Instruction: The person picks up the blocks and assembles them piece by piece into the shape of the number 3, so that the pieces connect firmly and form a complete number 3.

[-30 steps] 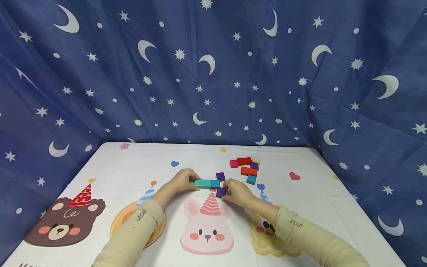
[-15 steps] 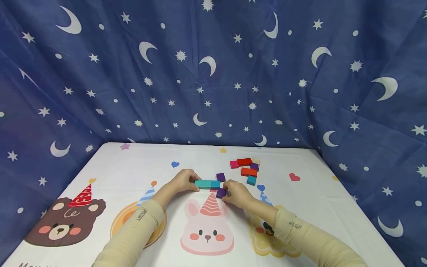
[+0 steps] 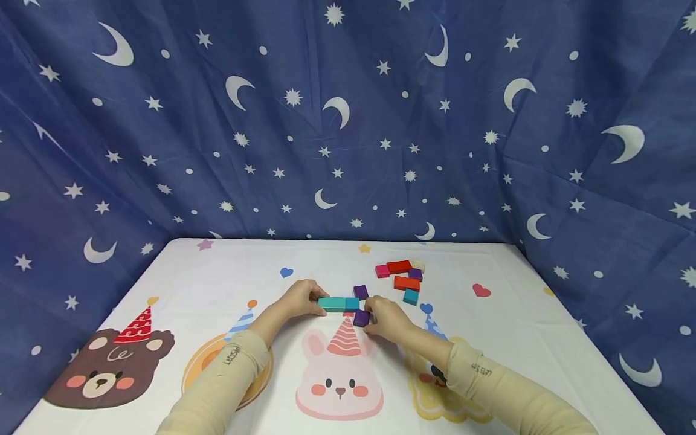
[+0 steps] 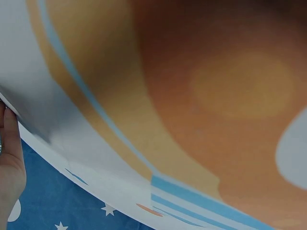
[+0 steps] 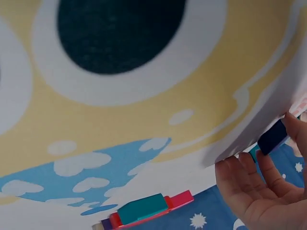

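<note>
My left hand [image 3: 301,298] grips the left end of a long turquoise block [image 3: 332,304], thumb on the near side and fingers on the far side. A short blue block [image 3: 352,304] touches that block's right end. My right hand [image 3: 387,318] pinches a dark purple block [image 3: 361,318] just below the blue one; the right wrist view shows this purple block [image 5: 273,137] between thumb and fingertips. Another purple block [image 3: 360,292] lies just beyond the blue block. The left wrist view catches only part of the left hand [image 4: 10,158], at its edge.
Right of the hands lie a teal block [image 3: 411,296], an orange-red block [image 3: 406,283], a red block [image 3: 399,266], a pink block [image 3: 383,271], a third purple block [image 3: 415,275] and a cream block [image 3: 418,264]. A starry blue curtain [image 3: 272,121] borders the printed white tablecloth [image 3: 228,260].
Both hands and the blocks keep the same arrangement. The whole head view has shifted slightly, with the table sitting a little lower in it.
</note>
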{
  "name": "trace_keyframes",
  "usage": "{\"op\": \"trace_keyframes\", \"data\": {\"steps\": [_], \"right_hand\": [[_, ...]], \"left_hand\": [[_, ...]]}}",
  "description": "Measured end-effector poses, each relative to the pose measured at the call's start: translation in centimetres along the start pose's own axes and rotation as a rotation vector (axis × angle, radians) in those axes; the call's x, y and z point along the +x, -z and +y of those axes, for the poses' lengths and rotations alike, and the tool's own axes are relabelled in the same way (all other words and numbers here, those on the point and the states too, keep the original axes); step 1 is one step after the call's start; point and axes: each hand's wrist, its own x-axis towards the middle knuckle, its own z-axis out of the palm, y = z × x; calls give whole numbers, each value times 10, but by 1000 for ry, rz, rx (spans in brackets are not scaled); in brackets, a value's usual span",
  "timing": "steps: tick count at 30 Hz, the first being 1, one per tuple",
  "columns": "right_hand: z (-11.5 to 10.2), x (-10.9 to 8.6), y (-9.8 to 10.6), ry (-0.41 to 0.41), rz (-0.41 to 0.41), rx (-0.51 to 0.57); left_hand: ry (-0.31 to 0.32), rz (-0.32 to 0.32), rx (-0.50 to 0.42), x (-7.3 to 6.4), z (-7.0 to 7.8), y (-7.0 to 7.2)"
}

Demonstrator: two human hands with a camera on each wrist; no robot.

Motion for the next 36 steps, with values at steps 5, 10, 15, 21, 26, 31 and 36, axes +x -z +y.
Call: {"op": "trace_keyframes", "data": {"steps": [5, 10, 15, 21, 26, 31, 36], "right_hand": [[5, 1, 5, -2, -78, 78], [14, -3, 15, -43, -167, 203], [20, -6, 23, -65, -161, 274], [22, -11, 26, -45, -144, 255], [26, -14, 32, -46, -119, 250], [35, -13, 43, -15, -86, 292], [41, -11, 52, -28, -59, 311]], "left_hand": [[-1, 2, 0, -1, 0, 1], [-1, 0, 2, 0, 0, 1], [18, -5, 4, 1, 2, 2], [3, -28, -2, -1, 2, 3], [-25, -62, -15, 0, 1, 6], [-10, -100, -40, 0, 2, 7], [-20, -119, -51, 0, -1, 9]]}}
